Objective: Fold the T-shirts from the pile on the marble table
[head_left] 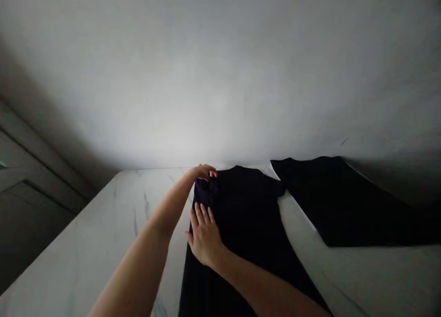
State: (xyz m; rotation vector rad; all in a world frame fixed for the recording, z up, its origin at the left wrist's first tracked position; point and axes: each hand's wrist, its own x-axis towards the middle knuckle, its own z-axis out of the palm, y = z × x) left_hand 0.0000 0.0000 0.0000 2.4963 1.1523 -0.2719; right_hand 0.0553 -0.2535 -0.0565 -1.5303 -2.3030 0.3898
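A dark, nearly black garment lies spread lengthwise on a white marble-look table. My left hand reaches to the garment's far left corner, fingers curled over the edge of the cloth. Nearer to me, my right hand lies flat on the garment's left side, fingers stretched out and pressing the cloth down. The garment's lower part runs out of view at the bottom.
A second dark piece of cloth lies on the table to the right, reaching the far edge. A plain pale wall rises behind the table. Grey panelling stands at the left.
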